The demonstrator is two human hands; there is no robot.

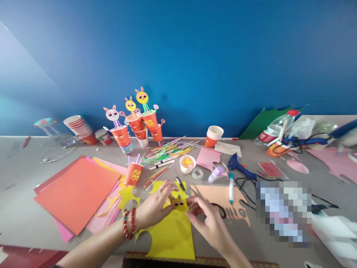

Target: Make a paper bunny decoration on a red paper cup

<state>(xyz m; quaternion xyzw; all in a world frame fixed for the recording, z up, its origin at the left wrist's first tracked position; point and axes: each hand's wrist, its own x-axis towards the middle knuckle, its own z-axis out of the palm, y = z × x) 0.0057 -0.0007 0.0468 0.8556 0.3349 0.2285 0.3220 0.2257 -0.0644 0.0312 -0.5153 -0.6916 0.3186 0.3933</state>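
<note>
A small yellow paper rabbit face [179,204] with dark eyes is between my hands, over a cut sheet of yellow paper [173,238]. My left hand [157,204], with red bead bracelets [129,223] at the wrist, pinches its left edge. At its right edge are the curled thumb and fingers of my right hand [206,219]; the exact contact there is partly hidden. Just beyond the face lies a black pen [181,184]. Partly under my right hand are scissors [221,210], on a cut peach sheet [234,193].
Red paper cups with rabbit faces [121,136] stand at the back left. Loose coloured sticks [167,150], a white bowl [187,165], clear tape [197,173] and a glue stick [216,174] lie ahead. A blue glue gun [241,167] with its cord lies right; coloured paper [80,193] is stacked left.
</note>
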